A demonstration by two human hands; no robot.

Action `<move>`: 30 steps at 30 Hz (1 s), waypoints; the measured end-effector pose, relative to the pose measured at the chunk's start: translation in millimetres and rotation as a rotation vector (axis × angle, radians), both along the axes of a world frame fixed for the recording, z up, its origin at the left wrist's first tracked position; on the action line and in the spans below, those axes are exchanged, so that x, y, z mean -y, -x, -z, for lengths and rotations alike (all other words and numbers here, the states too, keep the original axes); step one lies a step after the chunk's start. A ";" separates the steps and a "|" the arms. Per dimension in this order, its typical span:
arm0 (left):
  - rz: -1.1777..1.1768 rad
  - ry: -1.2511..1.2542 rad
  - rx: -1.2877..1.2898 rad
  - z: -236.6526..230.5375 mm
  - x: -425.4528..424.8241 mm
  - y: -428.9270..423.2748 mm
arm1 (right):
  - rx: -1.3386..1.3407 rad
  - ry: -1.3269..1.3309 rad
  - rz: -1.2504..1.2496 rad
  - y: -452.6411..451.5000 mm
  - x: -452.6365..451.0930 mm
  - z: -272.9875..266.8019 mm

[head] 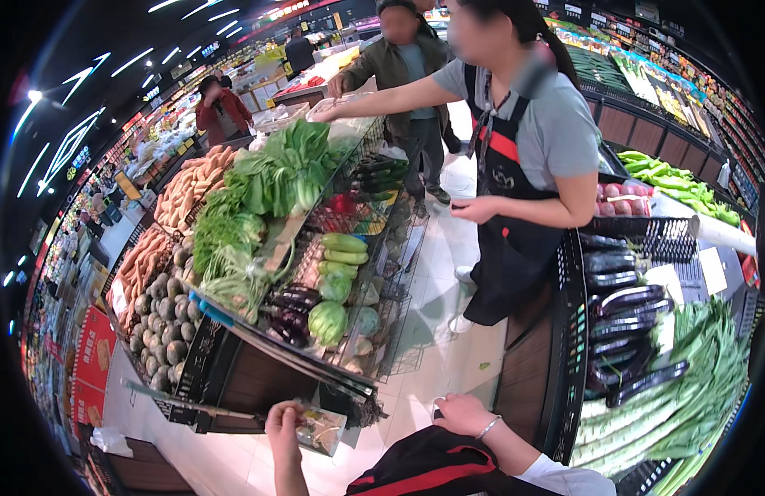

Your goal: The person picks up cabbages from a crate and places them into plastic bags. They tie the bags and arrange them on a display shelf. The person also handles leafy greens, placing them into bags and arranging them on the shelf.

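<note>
My left hand (283, 423) is closed around the edge of a clear plastic packet (322, 429) with brownish contents. A long thin tool (190, 404) with a pale, flat far end reaches toward this hand from the left; whether the fingers hold it too is unclear. My right hand (464, 414), with a bracelet at the wrist, is curled before the dark red-striped apron (420, 474). At its fingertips shows a small dark object (438, 413), too small to name. Beyond both hands stands a wire cart (333, 372) loaded with leafy greens (283, 164), round cabbages (328, 322) and eggplants (292, 310).
A co-worker (525, 155) in an apron stands between the cart and the right-hand produce stand, one arm stretched over the cart. Eggplants (630, 322) and long-leaved stem vegetables (674, 397) fill that stand. Left are squashes (165, 316) and sweet potatoes (190, 186). Another person (413, 93) stands behind.
</note>
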State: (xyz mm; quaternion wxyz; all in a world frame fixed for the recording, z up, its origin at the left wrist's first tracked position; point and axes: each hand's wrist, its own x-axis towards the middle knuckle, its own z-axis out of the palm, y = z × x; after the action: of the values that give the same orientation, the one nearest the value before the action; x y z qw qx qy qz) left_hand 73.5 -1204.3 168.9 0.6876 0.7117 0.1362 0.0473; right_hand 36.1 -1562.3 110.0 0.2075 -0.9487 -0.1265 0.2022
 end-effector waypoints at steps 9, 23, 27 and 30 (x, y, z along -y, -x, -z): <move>-0.485 -0.120 0.030 -20.7 9.4 -88.0 | 0.109 -0.019 0.040 -142.6 46.0 -14.0; -0.414 -0.966 0.426 -54.2 13.8 -201.8 | 0.056 0.000 -0.364 -236.1 -34.5 -46.6; -0.297 -0.985 0.480 -55.3 9.6 -211.7 | 0.066 0.043 -0.365 -262.3 -62.8 -51.1; -0.313 -1.033 0.490 -51.0 5.8 -215.8 | 0.080 0.017 -0.379 -278.0 -83.0 -51.3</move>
State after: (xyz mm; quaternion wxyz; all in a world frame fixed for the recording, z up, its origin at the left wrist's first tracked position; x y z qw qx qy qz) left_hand 289.4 -1210.1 219.9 0.2482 0.8940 0.0364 0.3713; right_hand 314.1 -1479.3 161.3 0.1525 -0.9168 -0.3096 0.2011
